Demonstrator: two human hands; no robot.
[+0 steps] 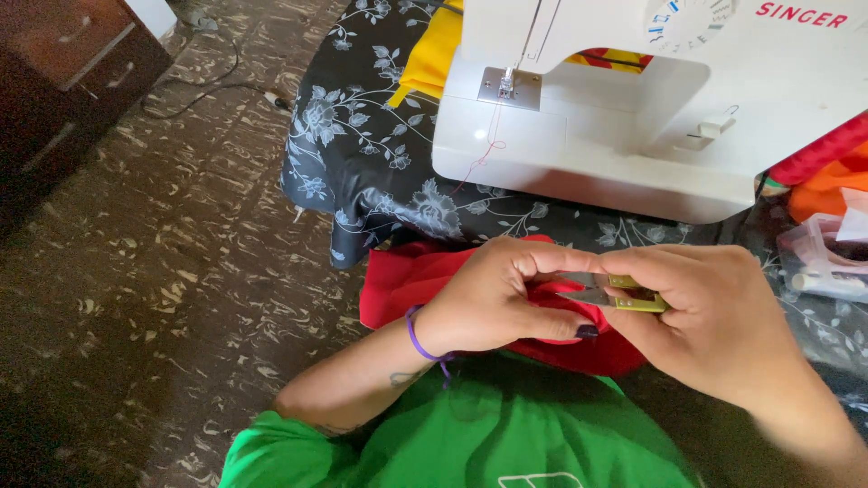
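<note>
Red fabric (407,280) bunched at the near edge of the counter (362,181), just in front of the white sewing machine (633,117) and partly hanging over the lap. Left hand (493,298) has its fingers (551,262) pressed together, pinching a fold of the cloth between thumb and index. Right hand (714,316) pinches small brass-coloured thread snips (615,296), fingers closed on the handles, blade tips pointing at the pinched fold and touching or nearly touching it (can't tell which)

Handling, my read: cloth is light, soft, fully limp, so it will sag and slide unless held taut; best grip is right beside the spot being worked, as the left hand does now. Snips are small, stiff, sharp at the tips, so hold by the handle loop, not the blades

Around: counter is covered in dark floral cloth, yellow fabric (434,50) behind the machine at the far edge, orange fabric (832,181) and a clear plastic bag (827,258) at the right edge. Loose red thread (484,154) trails off the needle area. Purple band (418,339) on the left wrist, green shirt (488,443) below
</note>
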